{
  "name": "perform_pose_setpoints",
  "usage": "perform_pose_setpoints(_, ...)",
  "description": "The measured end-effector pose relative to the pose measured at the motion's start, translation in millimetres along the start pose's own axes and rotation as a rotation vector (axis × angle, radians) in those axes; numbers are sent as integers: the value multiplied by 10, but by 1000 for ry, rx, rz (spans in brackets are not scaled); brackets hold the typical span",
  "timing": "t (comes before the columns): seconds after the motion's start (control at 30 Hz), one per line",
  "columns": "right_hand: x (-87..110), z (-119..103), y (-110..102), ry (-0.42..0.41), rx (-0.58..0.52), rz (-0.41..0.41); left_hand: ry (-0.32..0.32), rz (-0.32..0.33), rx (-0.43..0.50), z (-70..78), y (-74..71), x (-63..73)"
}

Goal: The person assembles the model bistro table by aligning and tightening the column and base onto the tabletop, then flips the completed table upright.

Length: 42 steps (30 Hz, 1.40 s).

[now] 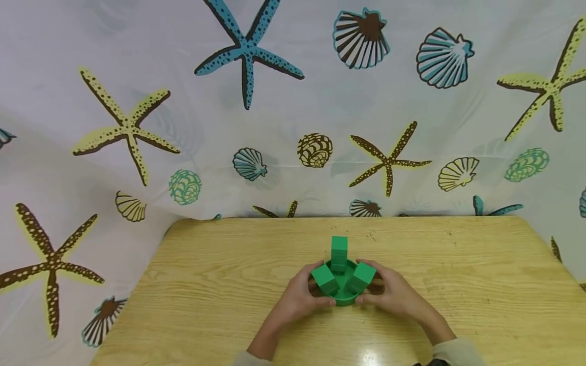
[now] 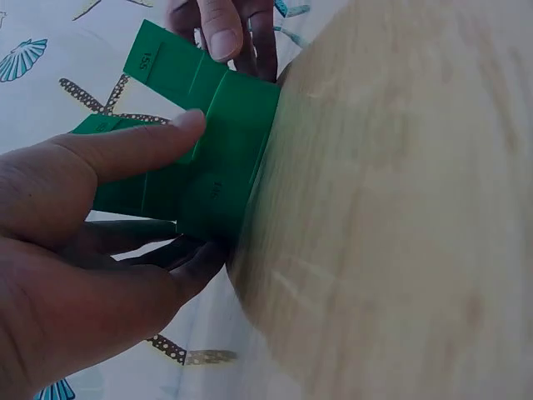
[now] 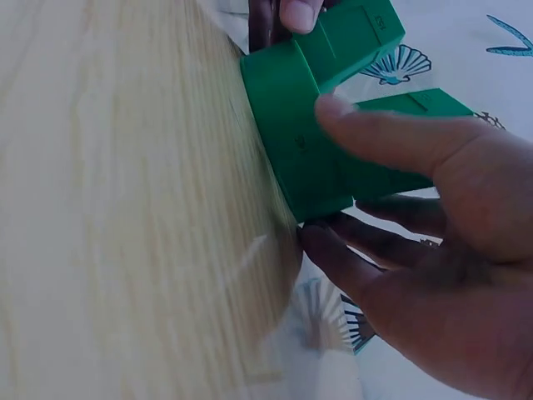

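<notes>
A green round dish-like piece (image 1: 345,301) with three square-ended green posts stands on the wooden table. The back post (image 1: 339,249) rises upright, while the left post (image 1: 324,278) and the right post (image 1: 363,276) splay outward. My left hand (image 1: 299,299) grips its left side, thumb at the front and fingers round behind. On the opposite side my right hand (image 1: 396,295) holds it the same way. Small raised markings show on the green wall (image 2: 218,179) in the left wrist view. In the right wrist view my right thumb (image 3: 366,125) rests against the piece near a post.
The wood-grain table (image 1: 220,284) extends on both sides of the hands. Behind it and to the left hangs a white cloth (image 1: 284,112) printed with starfish and shells, meeting the table's back edge. Light sleeves (image 1: 458,352) cover the forearms.
</notes>
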State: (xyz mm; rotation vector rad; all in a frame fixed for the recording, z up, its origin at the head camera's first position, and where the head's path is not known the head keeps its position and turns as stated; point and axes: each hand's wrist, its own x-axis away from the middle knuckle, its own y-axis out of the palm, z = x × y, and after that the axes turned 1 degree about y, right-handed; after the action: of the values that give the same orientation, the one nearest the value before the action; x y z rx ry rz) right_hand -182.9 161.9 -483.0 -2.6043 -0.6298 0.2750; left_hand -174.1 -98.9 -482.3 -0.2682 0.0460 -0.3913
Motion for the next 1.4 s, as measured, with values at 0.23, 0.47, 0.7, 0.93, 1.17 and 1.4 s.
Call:
perform_pose_setpoints(0.23, -19, -38, 48, 10, 48, 35, 31, 53, -97, 6, 35, 21)
perform_pose_setpoints(0.47, -10, -60, 47, 24, 86, 79, 30, 69, -150, 10, 42, 14)
perform_pose_setpoints(0.7, -13, -55, -40, 55, -59, 30, 47, 112, -47, 50, -11, -20)
perform_pose_setpoints(0.93, -25, -148, -53, 0, -204, 95, 59, 199, 127, 149, -37, -23)
perform_pose_setpoints(1.17, -39, -268, -2, -30, -160, 282, 80, 189, 224, 273, -62, -2)
perform_pose_setpoints(1.4, -28, -365, 12, -128, -105, 391, 141, 279, 188, 296, -37, 5)
